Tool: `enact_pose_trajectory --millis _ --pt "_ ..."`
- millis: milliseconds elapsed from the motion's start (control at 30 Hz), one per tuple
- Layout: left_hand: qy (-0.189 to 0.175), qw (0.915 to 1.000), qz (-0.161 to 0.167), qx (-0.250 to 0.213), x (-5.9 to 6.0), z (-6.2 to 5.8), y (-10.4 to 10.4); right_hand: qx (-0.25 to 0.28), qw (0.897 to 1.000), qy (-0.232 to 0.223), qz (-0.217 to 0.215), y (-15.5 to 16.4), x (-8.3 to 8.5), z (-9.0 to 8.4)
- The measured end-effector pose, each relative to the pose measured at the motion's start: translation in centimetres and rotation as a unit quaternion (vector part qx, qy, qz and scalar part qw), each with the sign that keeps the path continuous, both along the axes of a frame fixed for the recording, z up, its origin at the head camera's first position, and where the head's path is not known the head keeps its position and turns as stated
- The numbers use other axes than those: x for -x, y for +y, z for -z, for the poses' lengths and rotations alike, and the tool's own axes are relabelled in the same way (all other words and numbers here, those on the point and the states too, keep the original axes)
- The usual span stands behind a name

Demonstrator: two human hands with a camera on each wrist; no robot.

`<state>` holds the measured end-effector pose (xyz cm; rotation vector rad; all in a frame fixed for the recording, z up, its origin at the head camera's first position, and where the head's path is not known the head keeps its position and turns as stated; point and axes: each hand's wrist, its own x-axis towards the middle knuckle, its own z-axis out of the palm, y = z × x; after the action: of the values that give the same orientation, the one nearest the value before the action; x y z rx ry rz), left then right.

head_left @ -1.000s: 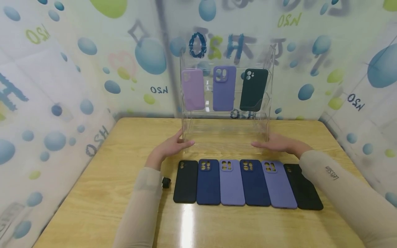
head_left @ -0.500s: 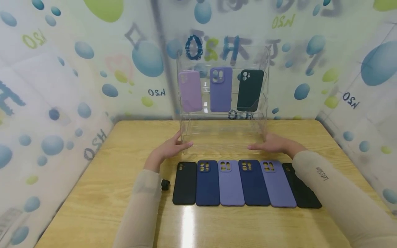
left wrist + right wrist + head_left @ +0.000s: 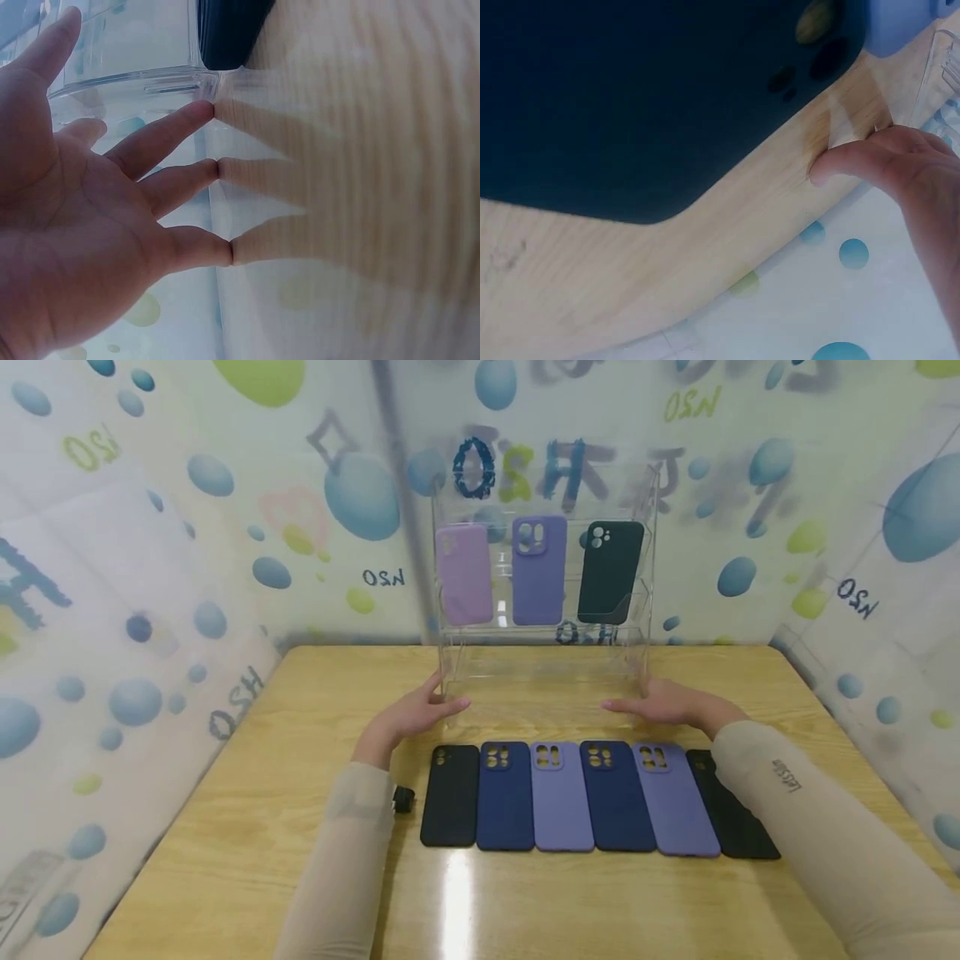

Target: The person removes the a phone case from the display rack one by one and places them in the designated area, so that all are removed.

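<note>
Nothing on the counter (image 3: 570, 910) has moved since the earlier frame, only our view slightly: the clear stand (image 3: 547, 670), our left grip (image 3: 416, 710) and our right grip (image 3: 667, 703) keep their places. We judge steadying the stand to be the step in hand, and the next move calls for even pressure at both sides. It stands upright toward the back edge. Our left grip is at its lower left corner, fingers straight and apart; our right is at the opposite corner, thumb stretched inward, clamped on nothing we can see. A pink case (image 3: 465, 575), a purple case (image 3: 538, 572) and a dark green case (image 3: 611, 572) lean on a shelf. Just in front, a row of six cases (image 3: 562, 810) narrows the room for drawing the stand nearer; our right sleeve (image 3: 795, 827) hides part of the end one. A small black object (image 3: 403, 800) sits just beside our left sleeve (image 3: 345, 860).
</note>
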<state>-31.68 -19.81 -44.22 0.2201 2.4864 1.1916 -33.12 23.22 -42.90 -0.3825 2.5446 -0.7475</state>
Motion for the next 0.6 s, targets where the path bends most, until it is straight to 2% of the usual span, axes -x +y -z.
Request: enact_pose_trajectory --millis 167,333,600 --pt "0.009 0.9999 0.012 -0.006 0.52 -0.34 0.31 0.027 1.0 0.001 0.014 0.75 -0.02 -0.59" --pt "-0.008 0.9999 0.006 -0.011 0.5 -0.35 0.01 0.047 0.999 -0.016 0.022 0.55 -0.07 -0.43" --pt "-0.014 0.9998 0.001 -0.015 0.04 0.12 -0.28 0.067 0.997 0.015 0.035 0.63 -0.35 0.33"
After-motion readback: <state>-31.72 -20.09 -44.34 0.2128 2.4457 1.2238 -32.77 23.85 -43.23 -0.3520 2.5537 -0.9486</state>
